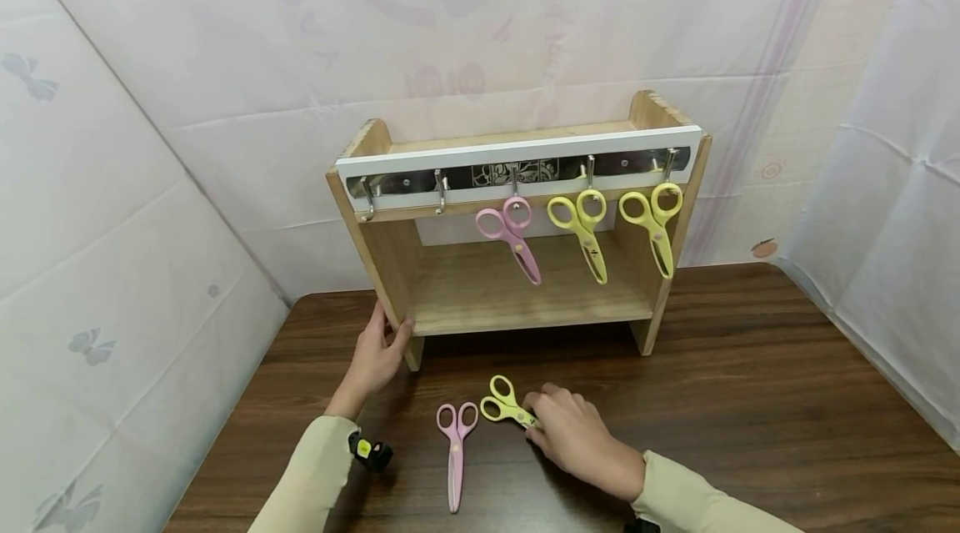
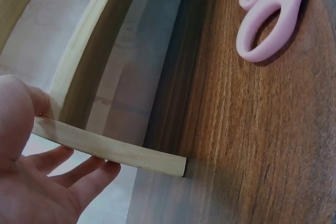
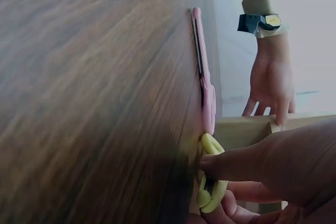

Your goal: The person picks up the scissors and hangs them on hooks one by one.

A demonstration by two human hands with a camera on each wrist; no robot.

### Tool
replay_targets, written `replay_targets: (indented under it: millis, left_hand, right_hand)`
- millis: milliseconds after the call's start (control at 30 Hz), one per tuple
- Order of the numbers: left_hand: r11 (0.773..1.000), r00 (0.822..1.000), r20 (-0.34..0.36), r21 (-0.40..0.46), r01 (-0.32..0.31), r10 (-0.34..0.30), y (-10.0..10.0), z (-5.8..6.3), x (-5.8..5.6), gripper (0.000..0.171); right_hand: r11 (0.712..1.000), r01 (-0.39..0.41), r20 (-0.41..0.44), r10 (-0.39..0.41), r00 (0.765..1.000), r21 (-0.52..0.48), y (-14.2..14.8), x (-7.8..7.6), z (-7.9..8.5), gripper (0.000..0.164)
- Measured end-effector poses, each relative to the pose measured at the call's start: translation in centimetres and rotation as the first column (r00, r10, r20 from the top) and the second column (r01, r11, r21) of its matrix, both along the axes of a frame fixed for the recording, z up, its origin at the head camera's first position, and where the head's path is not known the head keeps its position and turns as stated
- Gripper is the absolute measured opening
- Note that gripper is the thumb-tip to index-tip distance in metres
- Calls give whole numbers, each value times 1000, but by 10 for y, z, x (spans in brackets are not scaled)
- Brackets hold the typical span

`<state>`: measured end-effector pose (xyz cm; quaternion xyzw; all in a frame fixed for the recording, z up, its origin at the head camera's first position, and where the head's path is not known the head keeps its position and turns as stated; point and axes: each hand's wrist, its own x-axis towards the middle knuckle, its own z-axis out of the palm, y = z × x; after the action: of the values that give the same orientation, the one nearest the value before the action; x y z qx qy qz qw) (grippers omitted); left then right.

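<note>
My left hand [image 1: 377,358] holds the lower left side panel of a wooden shelf [image 1: 525,324], thumb in front and fingers behind it. On the table, my right hand [image 1: 573,433] pinches yellow scissors [image 1: 504,401] near the blades; their handles point toward the shelf. In the right wrist view the thumb presses on these yellow scissors [image 3: 208,192], partly hiding them. Pink scissors [image 1: 456,450] lie just to their left, handles toward the shelf. From the shelf's hook rail [image 1: 517,173] hang pink scissors [image 1: 517,241] and two yellow pairs, one in the middle [image 1: 585,233] and one rightmost [image 1: 656,228].
Two metal hooks, one far left [image 1: 367,199] and one beside it [image 1: 440,193], stick out from the rail. The shelf stands on a dark wood table [image 1: 750,399], against a pale patterned cloth [image 1: 247,183]. Cloth also covers both sides.
</note>
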<state>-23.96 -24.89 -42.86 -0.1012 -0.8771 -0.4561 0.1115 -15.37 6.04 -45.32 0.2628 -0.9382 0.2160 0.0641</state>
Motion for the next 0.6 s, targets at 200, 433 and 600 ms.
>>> replay_targets:
  millis: [200,433,600]
  left_hand:
    - [1000,1000,5,-5,-1,1,0,0,1,60]
    - [1000,1000,3,0,-5,5,-1,1,0,61]
    - [1000,1000,-3,-4,-1,1,0,0,0,60]
  right_hand:
    - [1000,8,-10,-7,1000,20,11,0,-4,24]
    - [998,33,-110,-26,994,59,18,3,-5,23]
    - [997,37,-134,-28,991,64,20,3,-6,23]
